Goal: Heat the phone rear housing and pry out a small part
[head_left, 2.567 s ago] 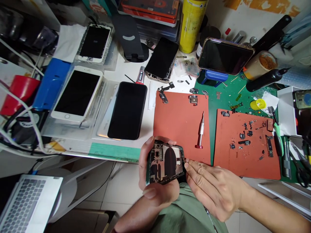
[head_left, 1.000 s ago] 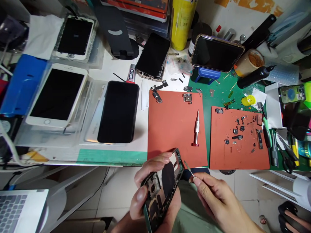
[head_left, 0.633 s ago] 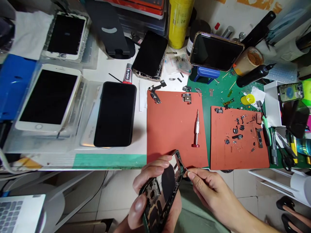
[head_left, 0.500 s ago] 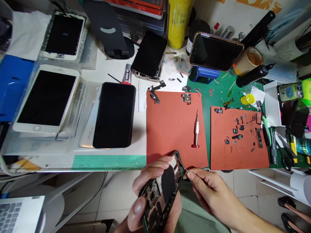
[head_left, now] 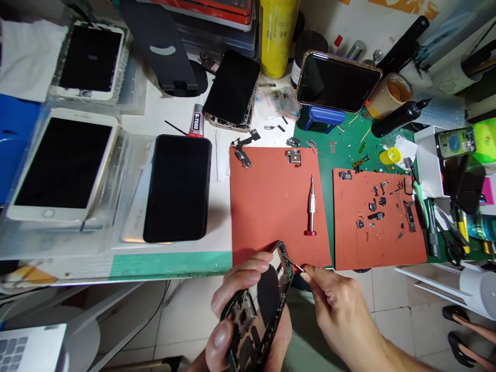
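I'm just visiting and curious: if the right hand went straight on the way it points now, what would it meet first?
Most likely the phone housing held in the left hand: the thin tool in the right hand overlaps that housing in the picture, though depth is unclear.

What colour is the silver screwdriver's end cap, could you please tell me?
Red: the end cap of the silver screwdriver shows best in the head view.

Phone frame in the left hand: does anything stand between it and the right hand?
Nothing visible blocks it: only the thin metal tool, held by the right hand, bridges the gap, its tip at the far end of the phone frame. Whether the tip touches is too small to tell.
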`<action>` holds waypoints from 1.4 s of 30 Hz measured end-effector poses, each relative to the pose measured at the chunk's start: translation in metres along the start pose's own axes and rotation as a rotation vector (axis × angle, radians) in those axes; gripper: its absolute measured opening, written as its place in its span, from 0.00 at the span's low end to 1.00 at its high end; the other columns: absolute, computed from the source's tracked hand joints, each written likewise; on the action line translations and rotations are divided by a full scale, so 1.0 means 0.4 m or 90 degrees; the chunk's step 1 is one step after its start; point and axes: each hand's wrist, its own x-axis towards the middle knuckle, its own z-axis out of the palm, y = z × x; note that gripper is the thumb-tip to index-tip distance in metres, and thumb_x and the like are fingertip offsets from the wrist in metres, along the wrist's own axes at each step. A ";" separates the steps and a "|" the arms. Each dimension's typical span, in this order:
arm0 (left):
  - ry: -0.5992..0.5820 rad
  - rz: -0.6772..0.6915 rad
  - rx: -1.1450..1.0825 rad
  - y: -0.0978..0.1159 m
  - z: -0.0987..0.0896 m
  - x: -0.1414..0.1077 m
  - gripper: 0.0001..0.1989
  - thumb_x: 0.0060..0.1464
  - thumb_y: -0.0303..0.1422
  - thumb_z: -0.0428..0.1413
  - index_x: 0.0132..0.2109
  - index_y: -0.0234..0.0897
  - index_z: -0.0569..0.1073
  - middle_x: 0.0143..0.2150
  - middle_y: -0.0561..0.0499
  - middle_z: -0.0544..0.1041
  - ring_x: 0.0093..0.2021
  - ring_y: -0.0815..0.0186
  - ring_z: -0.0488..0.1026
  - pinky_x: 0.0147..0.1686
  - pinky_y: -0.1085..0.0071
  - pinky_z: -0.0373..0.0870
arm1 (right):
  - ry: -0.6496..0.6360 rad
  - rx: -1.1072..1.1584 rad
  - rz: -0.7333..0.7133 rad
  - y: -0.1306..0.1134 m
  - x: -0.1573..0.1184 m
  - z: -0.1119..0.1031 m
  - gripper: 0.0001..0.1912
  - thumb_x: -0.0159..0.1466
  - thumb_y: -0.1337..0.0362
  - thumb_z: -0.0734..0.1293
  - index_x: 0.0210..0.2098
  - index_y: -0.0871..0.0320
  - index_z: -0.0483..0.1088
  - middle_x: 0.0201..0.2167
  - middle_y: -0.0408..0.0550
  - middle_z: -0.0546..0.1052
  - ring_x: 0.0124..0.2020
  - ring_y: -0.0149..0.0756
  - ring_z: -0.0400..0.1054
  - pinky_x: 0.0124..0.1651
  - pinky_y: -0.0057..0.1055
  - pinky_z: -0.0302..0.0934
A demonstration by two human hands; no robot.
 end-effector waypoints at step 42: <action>0.018 0.012 -0.090 0.027 0.011 0.021 0.22 0.62 0.55 0.53 0.32 0.46 0.80 0.28 0.50 0.77 0.34 0.52 0.78 0.36 0.52 0.81 | -0.082 -0.017 0.033 -0.023 -0.003 -0.023 0.19 0.80 0.62 0.56 0.32 0.54 0.68 0.22 0.40 0.74 0.19 0.30 0.62 0.26 0.30 0.53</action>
